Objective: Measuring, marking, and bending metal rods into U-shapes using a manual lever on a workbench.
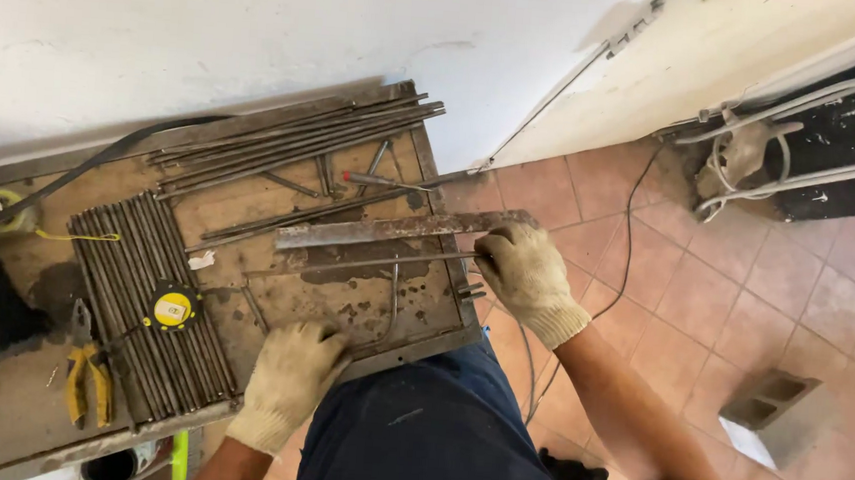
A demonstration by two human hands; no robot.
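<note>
Between right fingers [506, 261], thin rod [366, 264], over worktable [423, 310]

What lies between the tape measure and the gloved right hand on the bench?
In the head view, the bench's rusty plate lies between the tape measure and right hand, with a thin rod and flat bar running to that hand.

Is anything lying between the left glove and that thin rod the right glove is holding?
Only bare rusty table top lies between them. The left hand presses flat on the near edge; the thin rod runs just beyond it, its end gripped by the right hand. The flat bar lies farther back.
</note>
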